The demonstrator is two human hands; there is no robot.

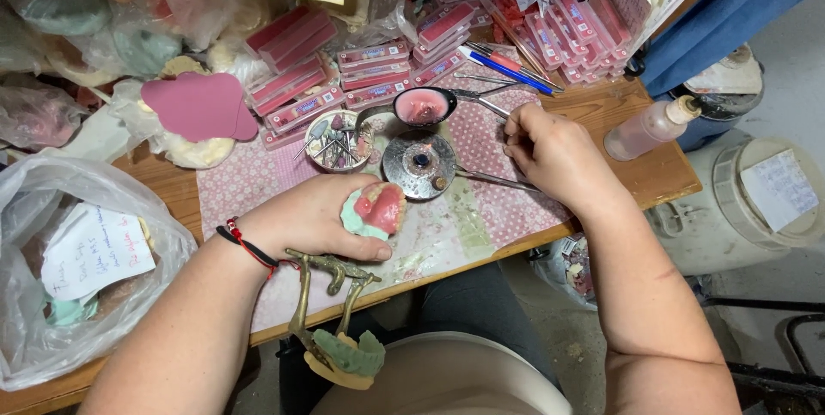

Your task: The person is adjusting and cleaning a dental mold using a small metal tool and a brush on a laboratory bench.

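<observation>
Already well waxed pink: denture model (378, 209), near centre, gripped by curled left hand (314, 222); right hand (554, 153) pinching thin metal tool (490, 179) beside small burner (419, 164), wax ladle (423, 106) part full, trimming seemingly left. Far left, handwritten white slip (96, 252) inside clear bag (34, 200); far centre, stacked flat pink boxes (374, 71); far right, white label on tub lid (778, 190).

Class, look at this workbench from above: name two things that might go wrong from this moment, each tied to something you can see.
1. The right hand works a thin metal tool at the ladle of pink wax, right over the small burner; a slip could mean a burn or spill.
2. The left hand holds the denture model near the table edge, beside the brass articulator; it could be dropped.
</observation>
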